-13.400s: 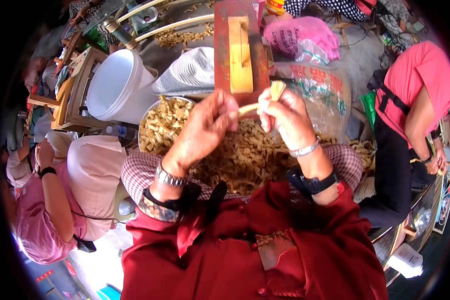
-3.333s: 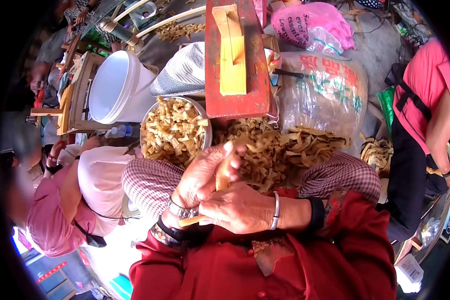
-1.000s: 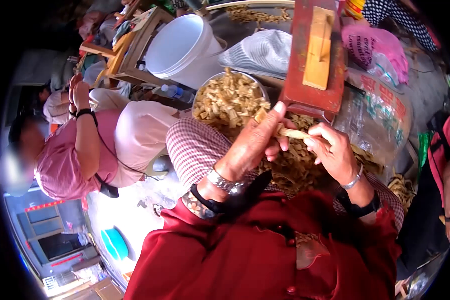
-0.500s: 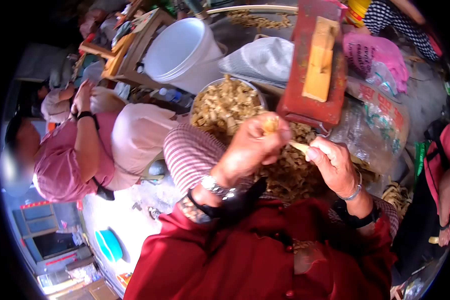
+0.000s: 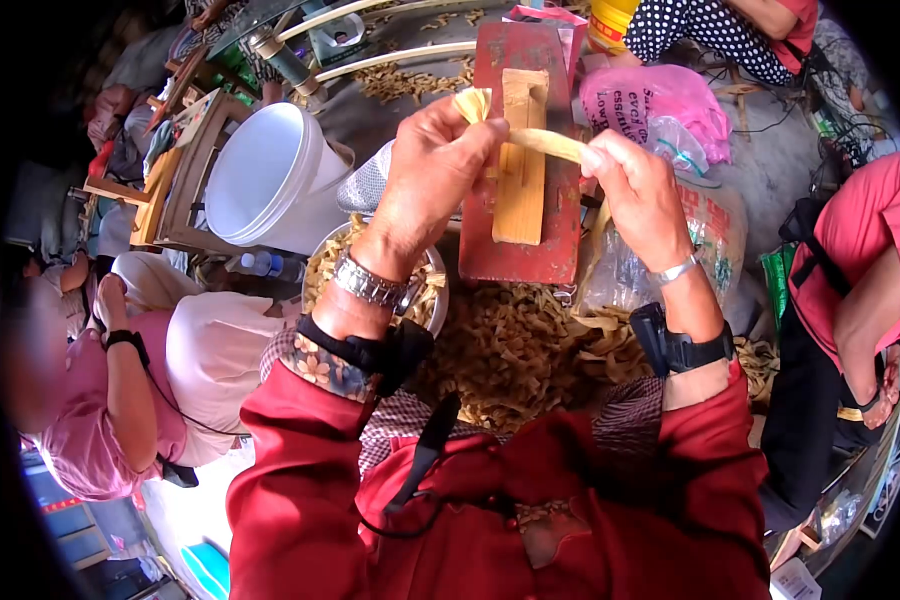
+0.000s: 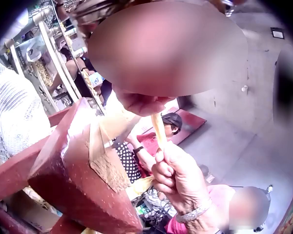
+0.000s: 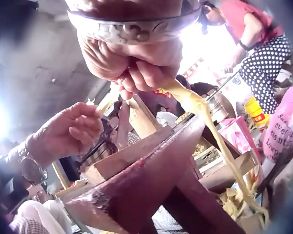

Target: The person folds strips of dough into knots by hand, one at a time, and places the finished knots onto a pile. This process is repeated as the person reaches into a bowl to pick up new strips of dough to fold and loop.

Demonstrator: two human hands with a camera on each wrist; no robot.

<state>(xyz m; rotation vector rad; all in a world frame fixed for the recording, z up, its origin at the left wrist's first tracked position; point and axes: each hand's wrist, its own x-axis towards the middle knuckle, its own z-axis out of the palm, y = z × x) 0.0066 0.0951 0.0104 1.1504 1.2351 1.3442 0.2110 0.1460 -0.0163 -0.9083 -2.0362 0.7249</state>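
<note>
I've moved from over the pile (image 5: pixel 515 345) to above the red worktop (image 5: pixel 478 255), left grip (image 5: pixel 438 160) and right grip (image 5: pixel 642 195) pinching one strip (image 5: pixel 548 144), which looks mid-work

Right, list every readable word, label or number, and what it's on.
"Sa… eve… essent… Low…": pink bag, words partly hidden.
Clear sack: red and green characters, too blurred to read.
Yellow bucket: red label, too small.
White container, lower right: faint print, unreadable.
</note>
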